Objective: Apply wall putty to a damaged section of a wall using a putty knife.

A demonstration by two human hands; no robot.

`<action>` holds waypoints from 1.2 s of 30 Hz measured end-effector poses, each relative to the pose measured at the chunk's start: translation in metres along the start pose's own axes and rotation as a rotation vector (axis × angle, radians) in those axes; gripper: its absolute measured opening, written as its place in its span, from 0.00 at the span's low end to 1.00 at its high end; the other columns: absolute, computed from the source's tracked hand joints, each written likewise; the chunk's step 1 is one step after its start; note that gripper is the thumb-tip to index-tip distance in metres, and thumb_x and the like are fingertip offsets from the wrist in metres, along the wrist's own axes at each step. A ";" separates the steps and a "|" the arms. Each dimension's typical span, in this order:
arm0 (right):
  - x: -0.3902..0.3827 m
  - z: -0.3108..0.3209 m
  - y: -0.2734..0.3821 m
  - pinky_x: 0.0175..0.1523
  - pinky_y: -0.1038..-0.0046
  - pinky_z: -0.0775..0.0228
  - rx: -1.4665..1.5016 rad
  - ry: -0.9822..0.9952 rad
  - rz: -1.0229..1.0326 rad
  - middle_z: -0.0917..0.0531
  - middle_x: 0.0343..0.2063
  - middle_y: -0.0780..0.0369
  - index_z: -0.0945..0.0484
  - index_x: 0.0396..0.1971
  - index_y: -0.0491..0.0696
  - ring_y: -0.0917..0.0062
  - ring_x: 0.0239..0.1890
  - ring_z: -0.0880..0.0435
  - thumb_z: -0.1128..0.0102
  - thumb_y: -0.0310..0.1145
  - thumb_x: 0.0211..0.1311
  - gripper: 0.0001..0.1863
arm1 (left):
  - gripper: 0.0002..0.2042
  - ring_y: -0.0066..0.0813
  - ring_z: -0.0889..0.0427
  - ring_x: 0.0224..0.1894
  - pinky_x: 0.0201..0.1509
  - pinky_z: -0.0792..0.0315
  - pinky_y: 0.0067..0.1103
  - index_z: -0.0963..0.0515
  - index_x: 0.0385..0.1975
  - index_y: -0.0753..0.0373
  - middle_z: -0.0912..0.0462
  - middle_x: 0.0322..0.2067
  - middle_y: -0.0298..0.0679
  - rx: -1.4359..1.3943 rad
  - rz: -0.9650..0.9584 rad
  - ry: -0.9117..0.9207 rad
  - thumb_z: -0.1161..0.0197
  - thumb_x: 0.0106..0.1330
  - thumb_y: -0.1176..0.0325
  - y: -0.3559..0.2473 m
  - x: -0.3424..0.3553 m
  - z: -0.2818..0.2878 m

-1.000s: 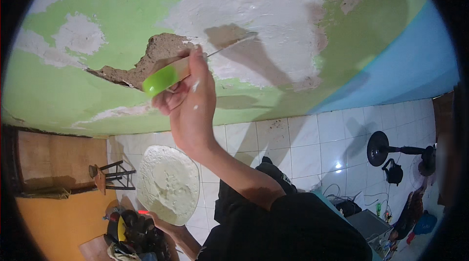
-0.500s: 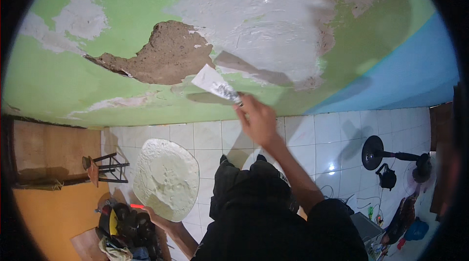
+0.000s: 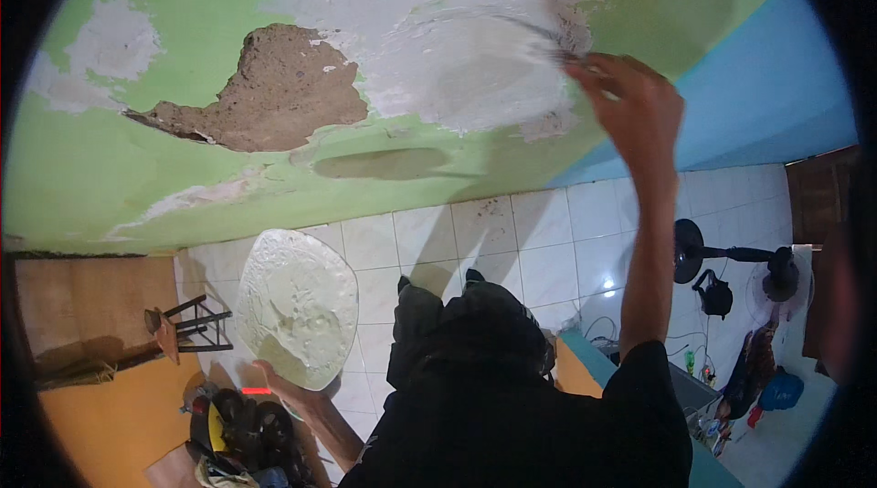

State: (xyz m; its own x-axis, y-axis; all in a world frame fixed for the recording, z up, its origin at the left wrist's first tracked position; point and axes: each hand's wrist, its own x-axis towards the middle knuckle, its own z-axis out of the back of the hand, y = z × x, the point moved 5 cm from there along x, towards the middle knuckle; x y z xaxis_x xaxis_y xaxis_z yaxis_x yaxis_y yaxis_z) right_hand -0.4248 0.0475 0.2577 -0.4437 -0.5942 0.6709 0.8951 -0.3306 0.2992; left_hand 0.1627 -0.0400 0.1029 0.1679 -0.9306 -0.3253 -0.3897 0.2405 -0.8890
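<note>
My right hand [image 3: 635,104] is closed round the handle of a putty knife [image 3: 545,42]. Its blade, blurred and seen nearly edge-on, is at the right part of the white plaster patch [image 3: 429,17] on the green wall [image 3: 196,182]. My left hand [image 3: 290,389] grips the near edge of a large rounded board [image 3: 274,362] spread with wet white filler [image 3: 297,296]. Beside the left fingers a short red bar [image 3: 257,390] sticks out; whether the hand holds it, I cannot tell. Left of the patch, bare brown masonry [image 3: 283,95] shows through the paint.
A small dark-legged stool [image 3: 196,328] stands at left, near a heap of dark items [image 3: 251,438]. To the right are a black pedestal fan [image 3: 731,253], a black kettle [image 3: 714,294] and cables on the white-tiled floor [image 3: 539,282].
The right hand has swept the putty knife right and up, from beside the bare masonry to the plaster patch. The view has shifted; my left hand still holds the board.
</note>
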 end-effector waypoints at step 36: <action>0.003 -0.028 0.103 0.43 0.63 0.28 0.082 0.043 0.234 0.17 0.24 0.63 0.16 0.29 0.51 0.66 0.32 0.17 0.27 0.48 0.52 0.15 | 0.37 0.46 0.31 0.67 0.71 0.36 0.41 0.41 0.71 0.67 0.33 0.67 0.48 -0.116 -0.044 -0.102 0.64 0.77 0.39 -0.006 -0.004 0.009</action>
State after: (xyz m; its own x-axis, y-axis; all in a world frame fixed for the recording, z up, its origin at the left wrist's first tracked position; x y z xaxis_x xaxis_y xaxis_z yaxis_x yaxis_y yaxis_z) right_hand -0.3354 -0.0086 0.2719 -0.2241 -0.6788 0.6993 0.9734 -0.1208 0.1947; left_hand 0.1722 -0.0354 0.1070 0.2764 -0.9052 -0.3230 -0.4806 0.1609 -0.8621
